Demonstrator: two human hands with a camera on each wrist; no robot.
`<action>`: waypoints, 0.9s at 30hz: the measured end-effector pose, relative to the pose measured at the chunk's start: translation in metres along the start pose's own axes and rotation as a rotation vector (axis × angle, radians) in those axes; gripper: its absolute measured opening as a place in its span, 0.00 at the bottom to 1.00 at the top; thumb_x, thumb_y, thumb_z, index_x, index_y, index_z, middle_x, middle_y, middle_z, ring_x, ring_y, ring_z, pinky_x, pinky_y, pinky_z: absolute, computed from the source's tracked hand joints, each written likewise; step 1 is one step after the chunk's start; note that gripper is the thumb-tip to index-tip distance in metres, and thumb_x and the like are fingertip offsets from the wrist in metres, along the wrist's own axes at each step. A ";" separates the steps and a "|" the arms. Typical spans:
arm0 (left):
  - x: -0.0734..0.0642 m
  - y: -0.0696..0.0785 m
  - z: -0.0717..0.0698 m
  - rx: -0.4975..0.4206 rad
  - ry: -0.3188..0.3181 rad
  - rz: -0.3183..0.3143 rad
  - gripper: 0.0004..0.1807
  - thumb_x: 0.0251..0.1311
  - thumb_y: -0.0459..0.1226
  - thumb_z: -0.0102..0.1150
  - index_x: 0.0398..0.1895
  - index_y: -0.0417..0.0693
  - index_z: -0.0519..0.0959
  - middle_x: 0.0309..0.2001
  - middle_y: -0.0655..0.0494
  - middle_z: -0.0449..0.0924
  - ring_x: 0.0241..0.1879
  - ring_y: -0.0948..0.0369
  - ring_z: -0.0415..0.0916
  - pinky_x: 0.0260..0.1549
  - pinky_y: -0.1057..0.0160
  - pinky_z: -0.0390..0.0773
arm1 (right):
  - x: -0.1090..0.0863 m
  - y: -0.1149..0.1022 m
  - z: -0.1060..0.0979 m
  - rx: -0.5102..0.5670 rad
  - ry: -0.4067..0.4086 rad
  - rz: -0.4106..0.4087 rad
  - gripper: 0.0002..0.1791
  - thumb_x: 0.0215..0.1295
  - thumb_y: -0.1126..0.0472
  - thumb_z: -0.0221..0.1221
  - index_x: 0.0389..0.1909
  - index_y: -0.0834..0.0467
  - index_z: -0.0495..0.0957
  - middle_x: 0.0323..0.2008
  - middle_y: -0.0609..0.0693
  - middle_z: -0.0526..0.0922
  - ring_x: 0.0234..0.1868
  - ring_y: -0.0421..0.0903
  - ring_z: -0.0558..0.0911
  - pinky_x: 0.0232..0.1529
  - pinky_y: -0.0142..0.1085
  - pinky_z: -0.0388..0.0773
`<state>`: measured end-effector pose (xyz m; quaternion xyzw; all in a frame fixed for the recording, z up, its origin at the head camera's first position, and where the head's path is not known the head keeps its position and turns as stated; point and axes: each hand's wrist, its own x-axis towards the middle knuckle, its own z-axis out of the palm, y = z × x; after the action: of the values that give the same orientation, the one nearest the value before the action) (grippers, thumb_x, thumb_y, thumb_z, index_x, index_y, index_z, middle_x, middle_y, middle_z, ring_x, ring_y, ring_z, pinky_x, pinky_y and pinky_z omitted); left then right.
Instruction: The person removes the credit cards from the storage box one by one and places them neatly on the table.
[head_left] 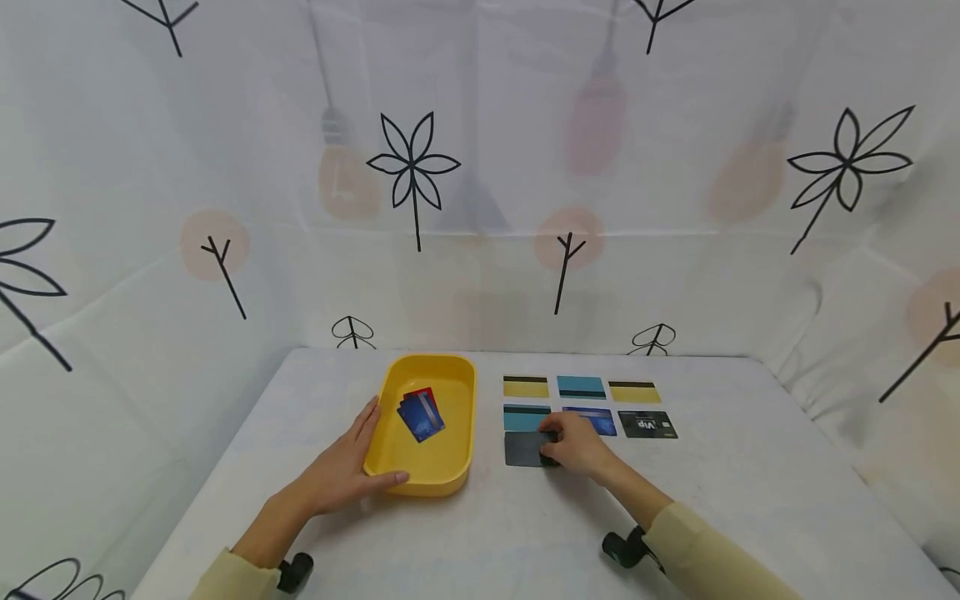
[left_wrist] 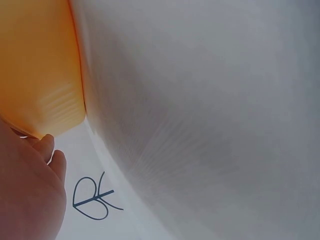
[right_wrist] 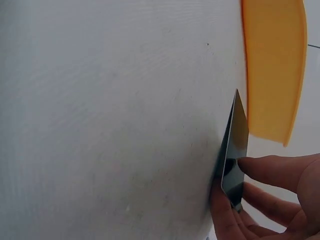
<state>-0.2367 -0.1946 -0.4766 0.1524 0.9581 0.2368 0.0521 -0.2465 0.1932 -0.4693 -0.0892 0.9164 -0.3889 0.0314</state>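
Observation:
My right hand pinches a dark grey card by its right end. In the right wrist view the thumb lies on one face of this card, with fingers on the other side; it stands tilted to the tabletop. My left hand rests along the left side of a yellow tray, its fingers extended and its thumb across the front rim. Inside the tray lie overlapping blue cards and a red card. The left wrist view shows fingertips beside the tray wall.
Behind the grey card lie rows of cards: a yellow card, a teal card, another yellow card, a second teal card, a partly covered blue card and a black Vip card. Patterned cloth surrounds the white table.

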 end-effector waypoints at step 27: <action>-0.001 0.001 -0.001 -0.016 -0.003 -0.004 0.65 0.55 0.71 0.60 0.84 0.47 0.41 0.84 0.52 0.35 0.77 0.42 0.55 0.70 0.36 0.63 | 0.004 -0.005 0.011 -0.178 0.029 0.022 0.14 0.56 0.71 0.70 0.44 0.67 0.85 0.43 0.57 0.86 0.50 0.56 0.81 0.58 0.55 0.78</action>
<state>-0.2353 -0.1942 -0.4751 0.1505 0.9564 0.2441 0.0553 -0.2485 0.1811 -0.4733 -0.0757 0.9487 -0.3068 0.0143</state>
